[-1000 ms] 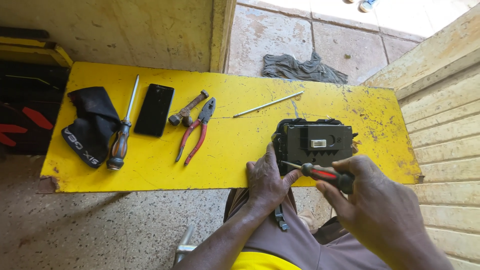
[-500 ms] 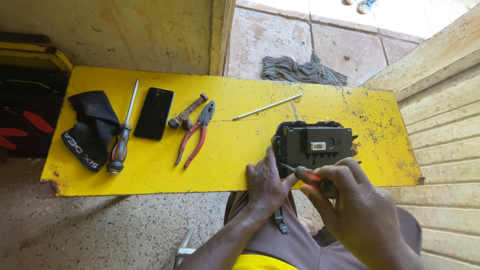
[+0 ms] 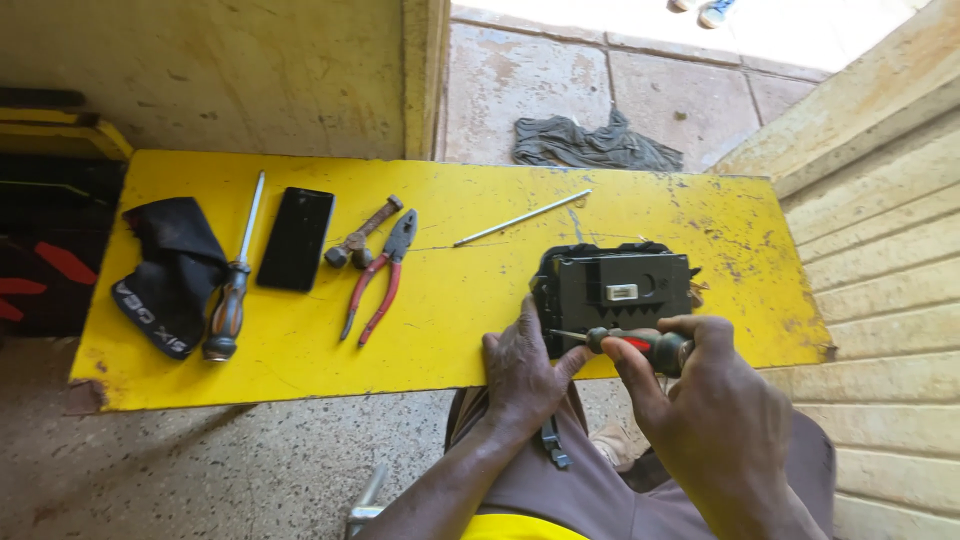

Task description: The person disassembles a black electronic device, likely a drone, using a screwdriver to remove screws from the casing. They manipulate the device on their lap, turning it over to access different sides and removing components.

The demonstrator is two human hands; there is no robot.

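A yellow board (image 3: 300,350) serves as the bench, and a black box-shaped module (image 3: 615,290) sits at its near right edge. The left hand (image 3: 520,370) lies against the module's left near corner, fingers curled on its side, steadying it. The right hand (image 3: 715,420), just right of it and nearer the camera, is clenched round a small red-and-black screwdriver (image 3: 635,345). The screwdriver's long axis runs almost level, tip pointing left toward the module's near left corner, between the two hands.
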